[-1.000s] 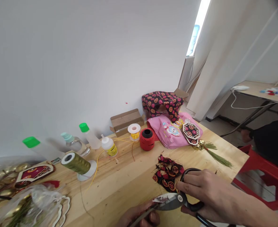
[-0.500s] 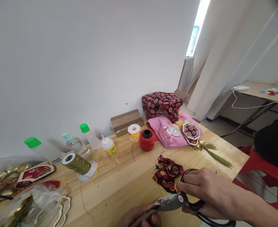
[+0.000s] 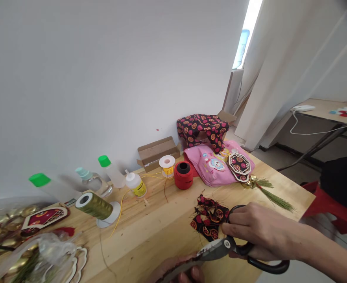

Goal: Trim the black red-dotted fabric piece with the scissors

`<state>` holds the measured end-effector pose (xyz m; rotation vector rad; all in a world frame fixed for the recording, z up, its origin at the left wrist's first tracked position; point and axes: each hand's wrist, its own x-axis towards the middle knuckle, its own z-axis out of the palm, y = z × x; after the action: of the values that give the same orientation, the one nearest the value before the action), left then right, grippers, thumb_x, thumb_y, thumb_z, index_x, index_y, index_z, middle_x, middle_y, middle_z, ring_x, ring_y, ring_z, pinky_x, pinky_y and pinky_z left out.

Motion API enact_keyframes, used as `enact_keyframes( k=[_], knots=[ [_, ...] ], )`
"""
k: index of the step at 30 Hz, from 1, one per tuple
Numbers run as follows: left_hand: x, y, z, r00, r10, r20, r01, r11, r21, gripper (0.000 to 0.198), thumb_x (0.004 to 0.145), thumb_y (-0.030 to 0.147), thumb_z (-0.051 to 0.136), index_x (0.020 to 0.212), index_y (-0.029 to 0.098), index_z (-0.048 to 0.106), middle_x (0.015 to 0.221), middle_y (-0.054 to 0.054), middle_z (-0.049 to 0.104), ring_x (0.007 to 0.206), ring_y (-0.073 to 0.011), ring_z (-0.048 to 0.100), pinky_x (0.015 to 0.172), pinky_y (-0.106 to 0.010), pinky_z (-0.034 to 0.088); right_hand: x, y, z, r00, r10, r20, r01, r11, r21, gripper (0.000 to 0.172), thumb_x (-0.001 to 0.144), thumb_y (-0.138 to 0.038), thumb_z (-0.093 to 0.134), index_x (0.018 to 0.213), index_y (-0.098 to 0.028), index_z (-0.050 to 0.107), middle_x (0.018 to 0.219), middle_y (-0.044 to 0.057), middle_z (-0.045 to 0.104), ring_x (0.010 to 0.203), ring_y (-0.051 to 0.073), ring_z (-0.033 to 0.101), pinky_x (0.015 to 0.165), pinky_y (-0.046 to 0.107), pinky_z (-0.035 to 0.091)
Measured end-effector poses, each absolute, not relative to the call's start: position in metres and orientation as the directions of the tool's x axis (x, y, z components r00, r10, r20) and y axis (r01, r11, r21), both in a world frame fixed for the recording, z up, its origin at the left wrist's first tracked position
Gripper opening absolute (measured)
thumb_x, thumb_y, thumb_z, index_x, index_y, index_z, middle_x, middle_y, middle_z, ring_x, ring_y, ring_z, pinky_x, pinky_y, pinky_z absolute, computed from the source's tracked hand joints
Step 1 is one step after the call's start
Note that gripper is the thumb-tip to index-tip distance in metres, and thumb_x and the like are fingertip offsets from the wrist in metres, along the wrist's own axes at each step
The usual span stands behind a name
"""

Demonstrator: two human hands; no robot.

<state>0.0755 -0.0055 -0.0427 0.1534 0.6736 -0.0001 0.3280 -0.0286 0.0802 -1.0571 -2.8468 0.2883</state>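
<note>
gripping scissors — right hand angled leftward, knuckles up.

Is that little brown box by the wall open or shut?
Open. The cardboard box has its lid raised at the back and a small flap sticking out.

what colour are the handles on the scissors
Black: the handles of the scissors show in the head view, at the right hand.

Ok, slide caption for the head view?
Right hand holds scissors at a piece in the left hand, near patterned fabric scraps.
</note>
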Motion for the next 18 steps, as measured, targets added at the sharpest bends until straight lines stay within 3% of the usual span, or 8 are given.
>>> enact_keyframes(
  k=[4, 7, 13, 16, 18],
  knots=[
    [0.075, -0.003, -0.039, 0.766, 0.094, -0.636, 0.012, 0.987, 0.161, 0.021, 0.084, 0.03, 0.05, 0.099, 0.017, 0.057, 0.093, -0.004, 0.062, 0.071, -0.0137, 0.059, 0.059, -0.031, 0.051, 0.334, -0.021, 0.081, -0.771, 0.636, 0.03, 0.627, 0.767, -0.133, 0.026, 0.091, -0.024, 0.039, 0.096, -0.01, 0.06, 0.068, 0.006, 0.061, 0.057, 0.018, 0.05, 0.049, 0.031, 0.03],
    [0.074, 0.0, -0.031, 0.754, 0.15, -0.639, -0.035, 0.981, 0.19, 0.021, 0.084, 0.03, 0.05, 0.099, 0.018, 0.057, 0.094, -0.005, 0.062, 0.071, -0.0137, 0.059, 0.06, -0.031, 0.051, 0.336, -0.018, 0.076, -0.764, 0.643, 0.057, 0.63, 0.762, -0.151, 0.025, 0.09, -0.023, 0.041, 0.095, -0.008, 0.061, 0.067, 0.007, 0.062, 0.056, 0.018, 0.05, 0.049, 0.031, 0.03],
    [0.077, 0.008, -0.006, 0.715, 0.233, -0.659, -0.102, 0.967, 0.232, 0.017, 0.082, 0.029, 0.053, 0.094, 0.018, 0.059, 0.079, -0.002, 0.064, 0.058, -0.0108, 0.058, 0.051, -0.025, 0.049, 0.34, -0.024, 0.055, -0.641, 0.764, 0.075, 0.678, 0.61, -0.41, 0.03, 0.085, -0.04, 0.053, 0.095, -0.013, 0.061, 0.067, 0.003, 0.06, 0.056, 0.015, 0.051, 0.047, 0.027, 0.029],
    [0.085, 0.013, 0.006, 0.69, 0.278, -0.669, -0.14, 0.957, 0.253, 0.012, 0.076, 0.018, 0.061, 0.088, 0.018, 0.063, 0.064, 0.0, 0.064, 0.047, -0.007, 0.056, 0.04, -0.015, 0.042, 0.346, -0.029, 0.05, -0.541, 0.84, 0.029, 0.718, 0.48, -0.503, 0.036, 0.081, -0.047, 0.055, 0.098, -0.015, 0.06, 0.071, 0.003, 0.059, 0.056, 0.014, 0.05, 0.048, 0.025, 0.032],
    [0.091, 0.014, 0.011, 0.629, 0.391, -0.672, -0.223, 0.919, 0.326, 0.018, 0.069, 0.015, 0.068, 0.087, 0.016, 0.064, 0.061, 0.0, 0.066, 0.046, -0.0057, 0.057, 0.041, -0.013, 0.041, 0.348, -0.034, 0.048, -0.457, 0.889, 0.012, 0.736, 0.386, -0.556, 0.04, 0.081, -0.051, 0.052, 0.094, -0.015, 0.061, 0.069, 0.003, 0.058, 0.055, 0.015, 0.049, 0.049, 0.024, 0.034]
  ],
)
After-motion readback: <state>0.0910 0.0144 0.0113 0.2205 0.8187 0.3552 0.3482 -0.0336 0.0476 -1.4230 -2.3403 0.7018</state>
